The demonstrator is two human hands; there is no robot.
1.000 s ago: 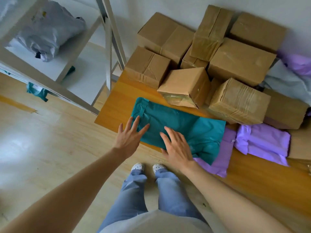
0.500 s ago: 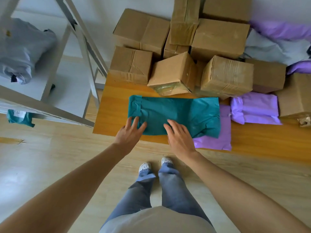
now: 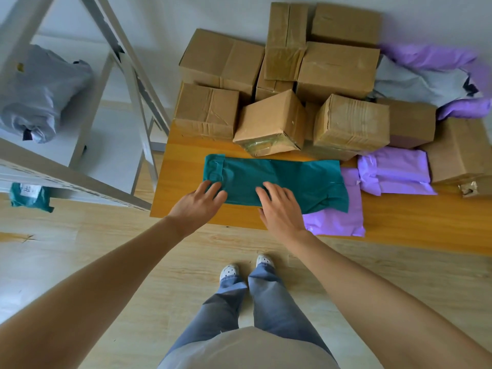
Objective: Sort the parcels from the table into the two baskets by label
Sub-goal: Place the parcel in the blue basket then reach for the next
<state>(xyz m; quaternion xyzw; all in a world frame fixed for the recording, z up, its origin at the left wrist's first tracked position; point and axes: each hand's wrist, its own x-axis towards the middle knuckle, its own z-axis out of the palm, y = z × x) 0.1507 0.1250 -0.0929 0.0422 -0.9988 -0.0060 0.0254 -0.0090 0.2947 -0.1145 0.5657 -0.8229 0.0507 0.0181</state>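
A teal poly mailer [image 3: 287, 179] is laid flat near the front edge of the wooden table [image 3: 399, 225]. The left hand [image 3: 197, 206] is rested with straight fingers on its near left corner. The right hand [image 3: 279, 209] is spread flat on its middle. A purple mailer [image 3: 335, 222] is partly covered just right of that hand, and cardboard boxes [image 3: 271, 123] are stacked beyond the fingertips.

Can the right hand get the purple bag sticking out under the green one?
Probably yes. The right hand rests on the teal mailer bag, beside the purple mailer bag; its near part lies uncovered, though the teal one overlaps the rest.
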